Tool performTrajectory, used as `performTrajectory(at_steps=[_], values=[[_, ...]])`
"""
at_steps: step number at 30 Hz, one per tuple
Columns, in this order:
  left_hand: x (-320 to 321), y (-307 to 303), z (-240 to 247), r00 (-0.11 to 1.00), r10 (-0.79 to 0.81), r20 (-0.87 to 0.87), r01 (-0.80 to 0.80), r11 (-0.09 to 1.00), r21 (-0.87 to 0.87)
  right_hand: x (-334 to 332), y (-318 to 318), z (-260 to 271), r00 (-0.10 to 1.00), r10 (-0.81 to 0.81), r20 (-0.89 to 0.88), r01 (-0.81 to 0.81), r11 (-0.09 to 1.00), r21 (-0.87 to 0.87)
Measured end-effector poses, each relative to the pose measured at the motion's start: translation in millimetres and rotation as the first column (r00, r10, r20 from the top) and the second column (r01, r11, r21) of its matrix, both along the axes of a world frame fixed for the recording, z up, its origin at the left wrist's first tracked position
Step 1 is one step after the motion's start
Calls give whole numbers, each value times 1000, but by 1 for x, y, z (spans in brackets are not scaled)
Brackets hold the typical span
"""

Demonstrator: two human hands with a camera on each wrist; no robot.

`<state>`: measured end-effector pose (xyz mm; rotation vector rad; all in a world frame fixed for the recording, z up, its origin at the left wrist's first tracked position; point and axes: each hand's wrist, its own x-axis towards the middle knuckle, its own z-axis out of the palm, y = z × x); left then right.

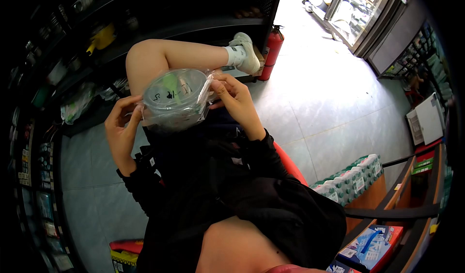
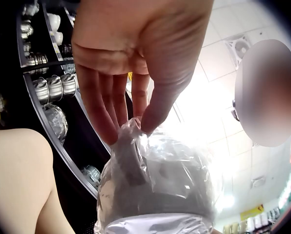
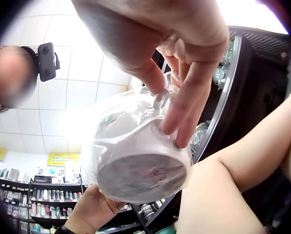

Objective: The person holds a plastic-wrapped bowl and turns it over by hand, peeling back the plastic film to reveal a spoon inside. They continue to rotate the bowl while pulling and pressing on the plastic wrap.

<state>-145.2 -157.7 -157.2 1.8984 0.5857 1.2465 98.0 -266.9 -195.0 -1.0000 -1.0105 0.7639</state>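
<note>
One red fire extinguisher (image 1: 273, 53) beside dark shelving (image 1: 193, 16).

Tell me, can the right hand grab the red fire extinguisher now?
Probably not right now. The right hand is busy pinching the clear wrap, and the red fire extinguisher stands off beside the white shoe, seemingly too far without leaning or getting up.

And here's the round container (image 1: 175, 114), held up above the lap, clear lid (image 1: 169, 86) facing the head view, dark handwritten marks across the top, something green beneath, probably inside; crinkled clear wrap (image 1: 206, 90) bunches at its sides.
</note>
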Motion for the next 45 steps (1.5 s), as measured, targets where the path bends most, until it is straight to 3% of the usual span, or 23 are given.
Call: performTrajectory(at_steps=[8, 11, 15, 19, 28, 31, 34, 37, 40, 43, 45], values=[[2, -4, 2, 997, -67, 31, 70, 990, -125, 5, 0, -3, 1000, -3, 0, 3, 997, 75], [-3, 2, -1, 997, -43, -69, 37, 996, -86, 5, 0, -2, 999, 2, 36, -6, 993, 120], [3, -6, 5, 997, 18, -76, -11, 995, 96, 5, 1, -4, 999, 12, 47, -19, 987, 162], [3, -7, 6, 991, 41, -128, -21, 987, 157, 6, 0, -3, 998, -8, 65, -4, 983, 186], [7, -11, 9, 994, -64, -90, 59, 996, -65, 4, -1, 0, 995, -101, 5, 100, 991, 84], [11, -8, 2, 979, -158, 130, 171, 981, -96, 6, -1, -2, 993, -116, -13, 117, 986, 116], [9, -4, 7, 984, -120, 133, 131, 988, -81, 7, 0, -4, 991, -135, -18, 136, 974, 181], [5, 1, 1, 974, -141, 178, 193, 926, -324, 6, -1, -4, 991, -133, -21, 134, 965, 224], [8, -7, 2, 983, -174, 62, 184, 909, -373, -1, 0, -3, 994, -106, -28, 110, 958, 266], [17, -11, -1, 989, -132, -65, 107, 947, -303, -7, 0, 1, 996, -77, -48, 86, 964, 252], [20, -12, 1, 994, -90, -64, 63, 940, -335, -9, -3, 5, 997, -65, -48, 73, 975, 211]])
